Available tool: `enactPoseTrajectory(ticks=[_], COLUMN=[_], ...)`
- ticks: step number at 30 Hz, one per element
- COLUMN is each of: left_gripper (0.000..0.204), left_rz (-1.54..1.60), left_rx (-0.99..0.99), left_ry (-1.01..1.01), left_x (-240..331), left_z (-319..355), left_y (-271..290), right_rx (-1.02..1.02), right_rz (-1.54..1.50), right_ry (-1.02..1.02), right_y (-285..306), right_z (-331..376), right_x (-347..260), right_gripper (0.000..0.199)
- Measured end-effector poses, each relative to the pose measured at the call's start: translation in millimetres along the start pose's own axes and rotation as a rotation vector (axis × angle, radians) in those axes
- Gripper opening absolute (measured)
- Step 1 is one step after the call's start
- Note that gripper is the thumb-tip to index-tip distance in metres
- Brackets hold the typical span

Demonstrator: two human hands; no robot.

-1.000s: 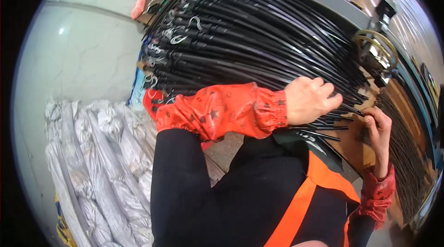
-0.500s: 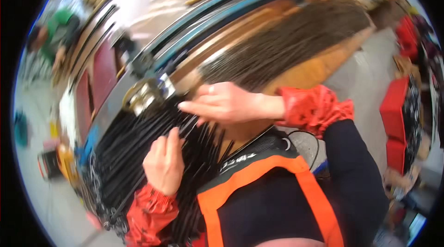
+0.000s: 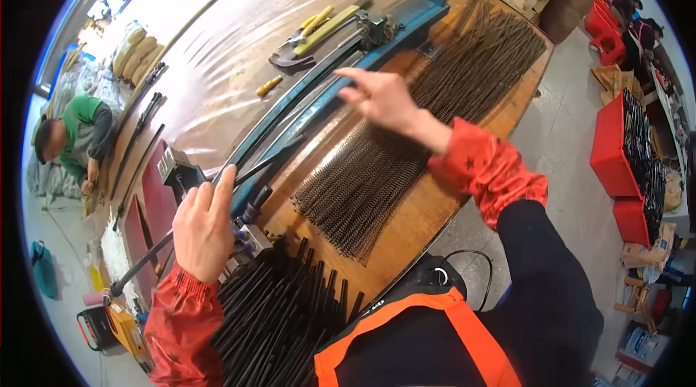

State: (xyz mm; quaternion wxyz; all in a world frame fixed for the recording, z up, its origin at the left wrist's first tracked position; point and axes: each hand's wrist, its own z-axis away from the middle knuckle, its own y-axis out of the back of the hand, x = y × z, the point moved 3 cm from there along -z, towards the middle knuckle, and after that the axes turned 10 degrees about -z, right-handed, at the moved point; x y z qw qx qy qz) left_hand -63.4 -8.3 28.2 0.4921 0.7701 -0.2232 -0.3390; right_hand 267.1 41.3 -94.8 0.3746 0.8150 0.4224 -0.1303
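My left hand (image 3: 201,231) is closed around a long thin black rod (image 3: 141,271), which slants up to the right past the fingers and ends above the blue metal rail (image 3: 290,126). My right hand (image 3: 384,103) hangs over the rail and the edge of the springs. Its fingers are bent and a little apart, with nothing visible between them. Long thin coil springs (image 3: 362,184) lie side by side in a wide layer on the wooden board. Below my left hand is a thick bundle of black tubes (image 3: 283,314), their ends pointing up and right.
A small clamp (image 3: 375,30) sits on the rail's far end. Pliers (image 3: 315,21) and a yellow-handled tool (image 3: 270,86) lie on the plastic-covered table (image 3: 217,61). Red bins (image 3: 609,144) with black parts stand at right. A person in green (image 3: 76,133) sits at far left.
My left hand has moved up and left and now has the black rod in it. My right hand has moved up and right, from the tubes to above the rail. The view has shifted too.
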Motion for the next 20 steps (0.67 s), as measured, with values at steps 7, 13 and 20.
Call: enactPoseTrajectory(ticks=[7,13,20], left_gripper=[0.039,0.042,0.043], left_rz=[0.034,0.098,0.082], left_rx=[-0.075,-0.021,0.013], left_ry=[0.069,0.103,0.078], left_x=[-5,-11,-9], left_z=[7,22,47], left_y=[-5,14,23], right_rx=[-0.062,0.001,-0.152], right_rz=[0.015,-0.401,-0.372], right_ry=[-0.069,0.292,0.127], right_y=[-18,-20,-38], right_z=[-3,-9,0], right_x=[-24,-95,-110], right_gripper=[0.047,0.052,0.027])
